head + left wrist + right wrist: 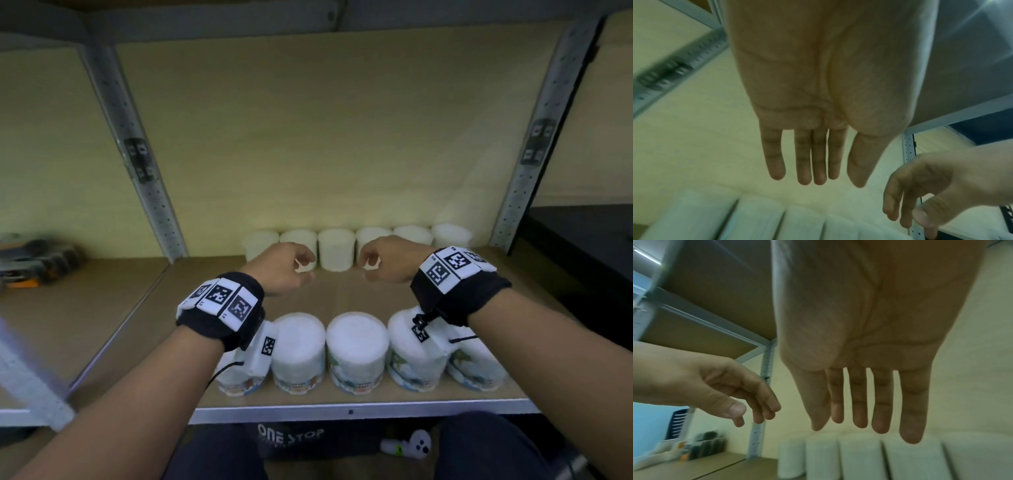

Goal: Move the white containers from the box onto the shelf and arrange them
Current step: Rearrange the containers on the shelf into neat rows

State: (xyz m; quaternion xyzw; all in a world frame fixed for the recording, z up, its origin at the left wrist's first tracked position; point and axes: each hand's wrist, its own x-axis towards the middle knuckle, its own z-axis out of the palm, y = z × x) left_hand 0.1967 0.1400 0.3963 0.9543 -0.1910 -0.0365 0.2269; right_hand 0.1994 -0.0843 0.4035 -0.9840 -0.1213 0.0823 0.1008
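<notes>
Several white containers (pixel 336 249) stand in a row against the back wall of the wooden shelf (pixel 342 294). A second row of white containers (pixel 357 347) with printed labels stands along the shelf's front edge. My left hand (pixel 291 265) and right hand (pixel 376 262) hover side by side above the shelf, just in front of the back row, both empty. The wrist views show each hand's fingers (pixel 803 162) (pixel 859 402) hanging straight and relaxed above the back-row containers (pixel 760 219) (pixel 859 457). The box is not in view.
Grey perforated shelf posts (pixel 137 161) (pixel 534 154) stand at the left and right of this bay. Dark and orange tools (pixel 37 263) lie in the bay to the left. A white controller (pixel 407 445) lies on the floor below the shelf edge.
</notes>
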